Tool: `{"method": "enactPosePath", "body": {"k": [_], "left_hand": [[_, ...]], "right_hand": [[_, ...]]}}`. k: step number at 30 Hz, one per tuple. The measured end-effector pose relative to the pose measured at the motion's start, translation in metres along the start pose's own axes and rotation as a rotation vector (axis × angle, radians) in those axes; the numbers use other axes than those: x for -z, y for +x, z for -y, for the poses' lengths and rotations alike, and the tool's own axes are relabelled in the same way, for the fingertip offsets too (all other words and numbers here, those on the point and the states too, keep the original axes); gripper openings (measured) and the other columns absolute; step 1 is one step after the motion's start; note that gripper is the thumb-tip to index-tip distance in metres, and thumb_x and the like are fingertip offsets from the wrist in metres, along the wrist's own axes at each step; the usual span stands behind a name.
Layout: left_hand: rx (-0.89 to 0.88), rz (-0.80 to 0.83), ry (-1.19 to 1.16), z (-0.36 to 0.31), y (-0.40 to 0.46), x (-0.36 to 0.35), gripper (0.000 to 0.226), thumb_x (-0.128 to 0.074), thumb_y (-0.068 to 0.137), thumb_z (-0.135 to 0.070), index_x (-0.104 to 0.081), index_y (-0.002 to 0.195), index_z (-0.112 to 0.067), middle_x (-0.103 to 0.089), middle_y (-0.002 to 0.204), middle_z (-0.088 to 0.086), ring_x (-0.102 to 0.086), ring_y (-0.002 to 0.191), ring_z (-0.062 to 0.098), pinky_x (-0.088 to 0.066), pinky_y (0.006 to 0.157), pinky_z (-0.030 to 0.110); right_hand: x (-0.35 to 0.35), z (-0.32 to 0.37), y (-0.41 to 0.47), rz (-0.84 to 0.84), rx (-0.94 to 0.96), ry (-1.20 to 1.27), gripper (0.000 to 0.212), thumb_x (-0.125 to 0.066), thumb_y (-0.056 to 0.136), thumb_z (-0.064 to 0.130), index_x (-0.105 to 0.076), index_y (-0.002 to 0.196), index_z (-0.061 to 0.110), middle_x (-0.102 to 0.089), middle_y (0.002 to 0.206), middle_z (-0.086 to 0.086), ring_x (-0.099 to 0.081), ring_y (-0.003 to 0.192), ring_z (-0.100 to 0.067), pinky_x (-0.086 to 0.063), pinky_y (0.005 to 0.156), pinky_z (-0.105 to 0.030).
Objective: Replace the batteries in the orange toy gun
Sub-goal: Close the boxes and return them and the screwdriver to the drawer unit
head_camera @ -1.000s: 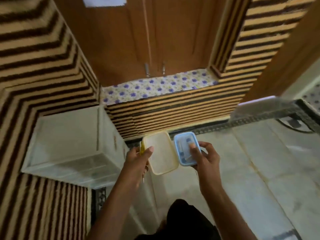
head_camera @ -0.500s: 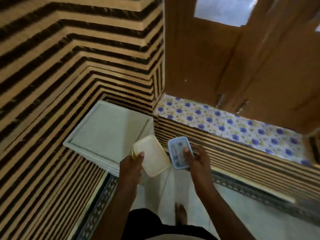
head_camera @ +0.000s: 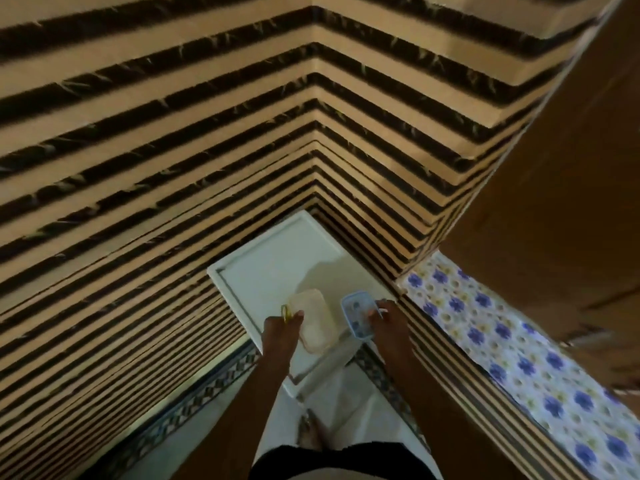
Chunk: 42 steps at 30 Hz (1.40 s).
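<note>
My left hand (head_camera: 280,329) grips a cream plastic box (head_camera: 314,320) together with a thin yellow tool (head_camera: 286,312) that pokes up past the thumb. My right hand (head_camera: 386,322) holds a small clear box with a blue rim (head_camera: 356,315); small pale items lie inside it, too blurred to name. Both boxes hover side by side just above the white drawer unit's top (head_camera: 277,268). The orange toy gun is nowhere in view.
The white drawer unit stands in a corner of black-and-tan striped walls (head_camera: 173,168). A ledge with a blue flowered cover (head_camera: 512,348) runs along the right, below brown wooden doors (head_camera: 561,188). A bare foot (head_camera: 310,431) stands on the pale tiled floor.
The view has swung left and I have stepped toward the corner; the white drawer unit now lies straight ahead under both boxes. My grip on each box is unchanged.
</note>
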<state>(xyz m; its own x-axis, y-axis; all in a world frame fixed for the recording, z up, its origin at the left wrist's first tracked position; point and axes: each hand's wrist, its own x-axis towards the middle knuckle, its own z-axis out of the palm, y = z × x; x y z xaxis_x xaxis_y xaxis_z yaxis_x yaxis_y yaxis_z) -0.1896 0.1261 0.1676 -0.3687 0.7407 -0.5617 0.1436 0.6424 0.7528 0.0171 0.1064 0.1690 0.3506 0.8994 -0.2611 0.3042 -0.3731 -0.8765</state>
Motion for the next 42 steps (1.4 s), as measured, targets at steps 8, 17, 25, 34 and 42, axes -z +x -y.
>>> {"method": "enactPosePath", "body": {"k": [8, 17, 25, 34, 42], "left_hand": [[0.106, -0.047, 0.1, -0.007, 0.033, -0.024, 0.052, -0.064, 0.096, -0.049, -0.065, 0.111, 0.001, -0.071, 0.105, 0.021, -0.067, 0.099, 0.039, -0.054, 0.08, 0.041], [0.092, -0.202, 0.187, -0.005, 0.028, -0.044, 0.037, -0.055, 0.103, -0.034, -0.055, 0.115, 0.0, -0.062, 0.112, 0.023, -0.061, 0.102, 0.039, -0.048, 0.076, 0.038], [0.097, -0.298, 0.14, 0.001, 0.032, -0.036, 0.022, -0.047, 0.105, -0.019, -0.053, 0.112, 0.001, -0.061, 0.114, 0.023, -0.06, 0.104, 0.04, -0.05, 0.082, 0.043], [0.096, -0.289, 0.07, 0.003, 0.031, -0.036, 0.02, -0.052, 0.104, -0.03, -0.055, 0.103, -0.011, -0.067, 0.094, 0.011, -0.065, 0.082, 0.029, -0.05, 0.065, 0.034], [-0.004, -0.383, 0.237, 0.014, 0.024, -0.026, 0.01, -0.057, 0.096, -0.006, -0.059, 0.103, 0.001, -0.063, 0.1, 0.013, -0.06, 0.083, 0.024, -0.05, 0.059, 0.029]], "right_hand": [[-0.037, 0.01, 0.084, 0.058, -0.032, -0.195, 0.025, -0.062, 0.101, 0.014, -0.063, 0.123, 0.003, -0.067, 0.117, -0.02, -0.067, 0.107, -0.039, -0.055, 0.093, -0.057], [-0.04, 0.011, 0.113, 0.152, 0.082, -0.316, 0.028, -0.061, 0.097, 0.002, -0.063, 0.125, -0.001, -0.068, 0.117, -0.018, -0.067, 0.107, -0.029, -0.051, 0.08, -0.026], [-0.038, -0.002, 0.125, 0.21, 0.085, -0.327, 0.023, -0.062, 0.099, 0.009, -0.065, 0.12, 0.001, -0.069, 0.109, -0.014, -0.07, 0.097, -0.024, -0.048, 0.063, -0.012], [-0.041, -0.008, 0.128, 0.244, 0.114, -0.346, 0.025, -0.059, 0.102, 0.014, -0.063, 0.124, 0.004, -0.067, 0.114, -0.014, -0.07, 0.101, -0.026, -0.059, 0.071, -0.027], [-0.042, -0.012, 0.125, 0.219, 0.2, -0.459, 0.03, -0.061, 0.1, 0.013, -0.062, 0.128, 0.0, -0.062, 0.122, -0.019, -0.063, 0.111, -0.031, -0.047, 0.078, -0.027]]}}
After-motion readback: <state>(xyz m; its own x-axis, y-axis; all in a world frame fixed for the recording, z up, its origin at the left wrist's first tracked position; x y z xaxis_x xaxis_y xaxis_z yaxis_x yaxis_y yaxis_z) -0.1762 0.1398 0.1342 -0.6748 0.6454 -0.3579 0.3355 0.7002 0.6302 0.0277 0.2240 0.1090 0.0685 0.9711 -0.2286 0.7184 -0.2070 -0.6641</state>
